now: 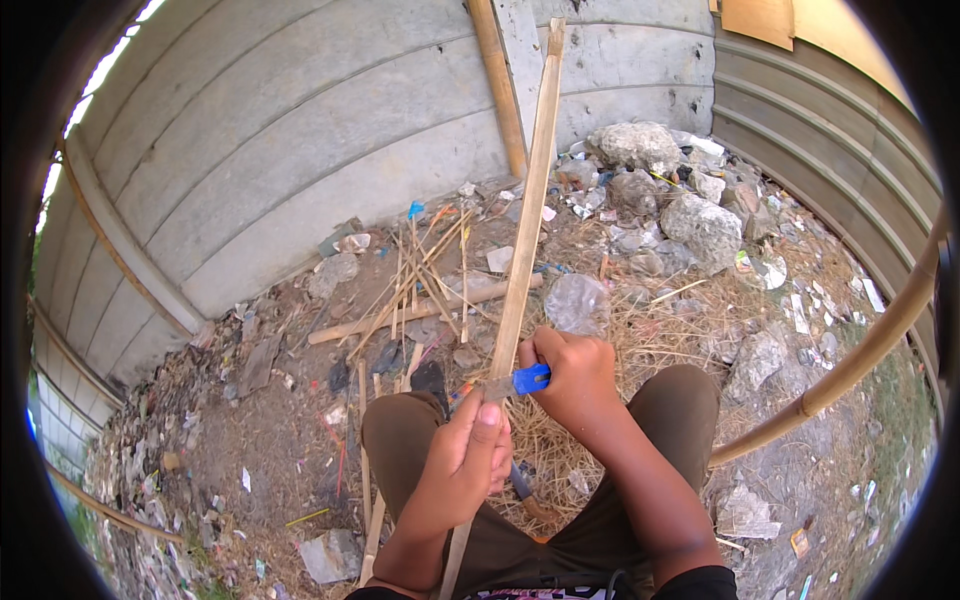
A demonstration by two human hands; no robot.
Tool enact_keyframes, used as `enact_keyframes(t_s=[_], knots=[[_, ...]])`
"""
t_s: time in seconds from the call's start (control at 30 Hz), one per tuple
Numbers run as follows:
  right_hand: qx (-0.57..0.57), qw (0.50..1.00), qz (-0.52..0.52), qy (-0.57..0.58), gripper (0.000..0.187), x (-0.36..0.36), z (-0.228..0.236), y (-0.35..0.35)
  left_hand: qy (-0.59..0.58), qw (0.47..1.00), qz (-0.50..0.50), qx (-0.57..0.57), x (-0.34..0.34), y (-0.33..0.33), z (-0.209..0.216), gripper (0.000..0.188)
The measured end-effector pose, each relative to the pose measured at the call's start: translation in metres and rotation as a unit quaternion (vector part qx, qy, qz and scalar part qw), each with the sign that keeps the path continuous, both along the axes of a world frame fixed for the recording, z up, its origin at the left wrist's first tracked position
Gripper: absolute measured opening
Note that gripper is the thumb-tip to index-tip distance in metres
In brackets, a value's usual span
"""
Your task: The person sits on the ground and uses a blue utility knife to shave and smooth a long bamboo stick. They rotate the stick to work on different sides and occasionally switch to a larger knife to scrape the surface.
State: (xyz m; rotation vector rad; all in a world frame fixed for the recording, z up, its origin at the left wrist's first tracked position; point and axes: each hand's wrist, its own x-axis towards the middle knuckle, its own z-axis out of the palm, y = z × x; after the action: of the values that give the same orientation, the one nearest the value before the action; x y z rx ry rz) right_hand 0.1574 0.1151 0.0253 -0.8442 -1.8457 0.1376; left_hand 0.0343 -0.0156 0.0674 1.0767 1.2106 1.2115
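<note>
A long split bamboo strip rises away from me between my knees, its far end up near the wall. My left hand is closed round its lower part, thumb on top; the near end runs down past my wrist. My right hand grips a short blade with a blue handle. The flat grey blade lies crosswise against the strip, just above my left fingers. Exactly what kind of blade it is, I cannot tell.
Thin bamboo sticks lie piled ahead on a thicker pole. Shavings cover the ground. Rocks and litter heap against the concrete wall. A curved bamboo pole crosses at right. Between my legs lies a dark tool.
</note>
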Motion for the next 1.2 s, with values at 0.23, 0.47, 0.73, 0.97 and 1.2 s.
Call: enact_keyframes(t_s=[0.23,0.47,0.73,0.97,1.2], knots=[[-0.009,0.999,-0.034,0.0,0.024,0.001,-0.002,0.002,0.005,1.0,0.016,-0.017,0.005,-0.001,0.0,0.035],[-0.049,0.995,-0.081,0.002,0.023,0.016,0.001,0.02,0.005,1.0,-0.01,-0.026,0.013,-0.005,-0.004,0.035],[-0.065,0.992,-0.11,-0.002,0.023,0.024,0.002,0.027,0.043,0.999,-0.012,-0.019,0.017,-0.006,-0.007,0.036],[-0.135,0.972,-0.18,0.069,0.023,0.04,0.011,0.059,0.076,0.996,-0.056,-0.006,0.024,-0.011,-0.017,0.034],[-0.24,0.941,-0.219,0.099,0.022,0.067,0.027,0.072,0.116,0.989,-0.094,0.022,0.028,-0.009,-0.025,0.029]])
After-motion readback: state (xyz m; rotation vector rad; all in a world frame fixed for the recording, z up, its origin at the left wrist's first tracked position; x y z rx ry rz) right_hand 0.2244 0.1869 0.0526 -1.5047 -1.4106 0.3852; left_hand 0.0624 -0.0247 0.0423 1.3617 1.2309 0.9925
